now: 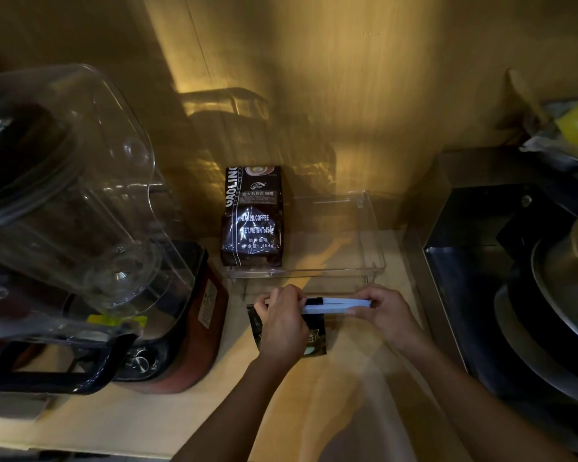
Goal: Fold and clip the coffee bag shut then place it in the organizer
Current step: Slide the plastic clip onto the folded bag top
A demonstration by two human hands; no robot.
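1. The clear organizer (pixel 371 228) sits on the counter (pixel 187 425) against the back wall and serves as the landmark here
2. A dark coffee bag (pixel 309 335) lies flat on the counter just in front of the organizer, outside it
3. A white clip (pixel 336 305) lies along the bag's top edge, nearest the organizer's front wall
4. The left hand (pixel 282 323) rests on the bag, its fingers curled over the clip's left end
5. The right hand (pixel 386 313) pinches the clip's right end between thumb and fingers
6. Inside the organizer, at its left end, a second coffee bag (pixel 252 216) stands upright
7. Left of the organizer stands a blender (pixel 167 315) with a clear jar (pixel 67 181), close to the bag
8. Right of the organizer a stove (pixel 474 261) holds metal pots (pixel 564 295)
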